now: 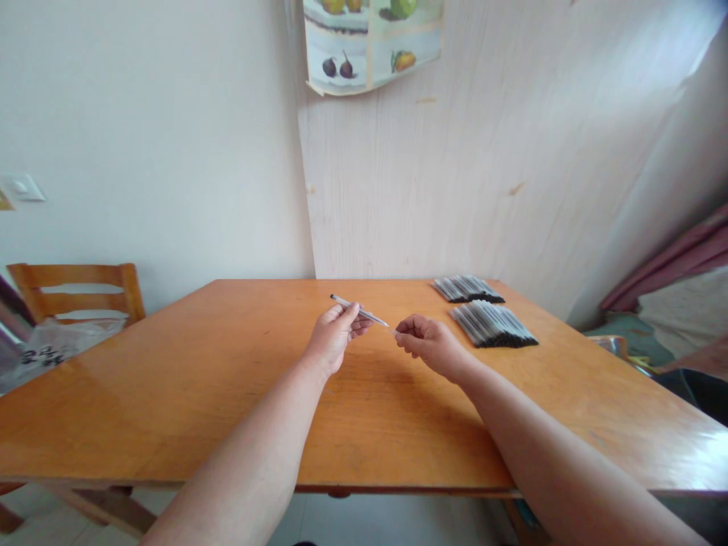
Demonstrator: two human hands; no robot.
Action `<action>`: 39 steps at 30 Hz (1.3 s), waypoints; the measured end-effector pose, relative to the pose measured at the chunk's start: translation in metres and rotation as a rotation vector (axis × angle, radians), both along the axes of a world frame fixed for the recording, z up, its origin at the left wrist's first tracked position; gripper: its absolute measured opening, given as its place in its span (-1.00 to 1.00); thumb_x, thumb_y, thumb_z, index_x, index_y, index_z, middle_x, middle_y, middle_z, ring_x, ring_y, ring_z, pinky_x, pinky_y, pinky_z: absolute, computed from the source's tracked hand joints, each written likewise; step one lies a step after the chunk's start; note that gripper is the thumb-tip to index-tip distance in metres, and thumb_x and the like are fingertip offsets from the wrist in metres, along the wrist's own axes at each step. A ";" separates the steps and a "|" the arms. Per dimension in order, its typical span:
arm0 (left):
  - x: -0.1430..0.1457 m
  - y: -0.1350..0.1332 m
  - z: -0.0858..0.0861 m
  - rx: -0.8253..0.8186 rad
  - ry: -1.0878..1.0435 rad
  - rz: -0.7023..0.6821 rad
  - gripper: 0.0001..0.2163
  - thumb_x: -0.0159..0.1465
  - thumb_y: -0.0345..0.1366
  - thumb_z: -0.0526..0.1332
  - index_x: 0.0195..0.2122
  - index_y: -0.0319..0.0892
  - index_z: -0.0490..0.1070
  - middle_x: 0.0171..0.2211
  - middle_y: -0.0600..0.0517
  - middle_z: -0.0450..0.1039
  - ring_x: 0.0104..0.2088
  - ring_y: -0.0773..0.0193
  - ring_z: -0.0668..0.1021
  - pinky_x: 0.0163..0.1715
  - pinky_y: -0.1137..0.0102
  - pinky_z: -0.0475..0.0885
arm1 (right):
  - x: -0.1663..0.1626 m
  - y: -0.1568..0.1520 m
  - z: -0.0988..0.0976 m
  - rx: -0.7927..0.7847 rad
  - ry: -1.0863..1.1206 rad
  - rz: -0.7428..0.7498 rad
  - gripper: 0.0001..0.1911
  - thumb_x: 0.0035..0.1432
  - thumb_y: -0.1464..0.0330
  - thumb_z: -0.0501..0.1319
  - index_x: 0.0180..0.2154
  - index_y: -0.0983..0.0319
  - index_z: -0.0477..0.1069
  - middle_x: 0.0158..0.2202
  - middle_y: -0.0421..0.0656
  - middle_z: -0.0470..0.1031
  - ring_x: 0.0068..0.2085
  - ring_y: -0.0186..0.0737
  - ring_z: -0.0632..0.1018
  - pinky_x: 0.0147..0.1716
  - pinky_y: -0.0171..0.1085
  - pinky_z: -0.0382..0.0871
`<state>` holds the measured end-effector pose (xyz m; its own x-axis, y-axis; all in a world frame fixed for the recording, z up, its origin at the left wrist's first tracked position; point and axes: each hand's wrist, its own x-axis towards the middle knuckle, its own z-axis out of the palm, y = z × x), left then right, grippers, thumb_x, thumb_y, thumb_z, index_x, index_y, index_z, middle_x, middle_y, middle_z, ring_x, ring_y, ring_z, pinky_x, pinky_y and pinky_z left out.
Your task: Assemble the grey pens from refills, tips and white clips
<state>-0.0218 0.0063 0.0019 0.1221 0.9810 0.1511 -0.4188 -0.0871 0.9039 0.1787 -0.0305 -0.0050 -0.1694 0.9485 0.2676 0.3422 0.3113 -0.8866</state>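
Observation:
My left hand point(331, 338) is closed around a slim pen point(374, 318), with the thumb on top of the barrel. The pen has a dark end at the upper left, and its pointed tip faces right, towards my other hand. Just beyond that tip, my right hand point(431, 343) is closed in a pinch. A small pale, see-through bit seems to show at its fingertips, too small to name. Both hands are above the wooden table. To the right of my right hand lies a pile of pens point(492, 324) with clear barrels and black ends.
A second pile of pens point(466, 288) lies behind the first on the wooden table point(216, 379). At the left stands a wooden chair point(83, 277) with a clear plastic bag point(68, 341). A wall with a fruit poster point(369, 42) rises behind the table.

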 end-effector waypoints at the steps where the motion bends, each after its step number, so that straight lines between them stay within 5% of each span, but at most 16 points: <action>1: 0.001 0.000 0.000 0.000 0.004 -0.002 -0.79 0.16 -0.22 0.31 -0.29 -0.25 0.41 -0.34 -0.10 0.55 -0.34 0.25 0.60 -0.30 0.38 0.41 | -0.001 0.000 0.000 -0.003 0.006 0.001 -0.79 0.08 0.22 0.21 -0.30 0.23 0.37 -0.49 -0.23 0.41 -0.52 -0.38 0.38 -0.53 -0.35 0.28; 39: 0.017 -0.013 -0.004 -0.030 0.050 -0.121 -0.79 0.18 -0.25 0.29 -0.28 -0.22 0.30 -0.32 -0.07 0.55 -0.34 0.28 0.60 -0.24 0.37 0.41 | -0.001 -0.001 -0.004 0.046 0.061 0.013 -0.84 0.10 0.25 0.19 -0.37 0.22 0.33 -0.49 -0.24 0.40 -0.50 -0.38 0.36 -0.51 -0.36 0.25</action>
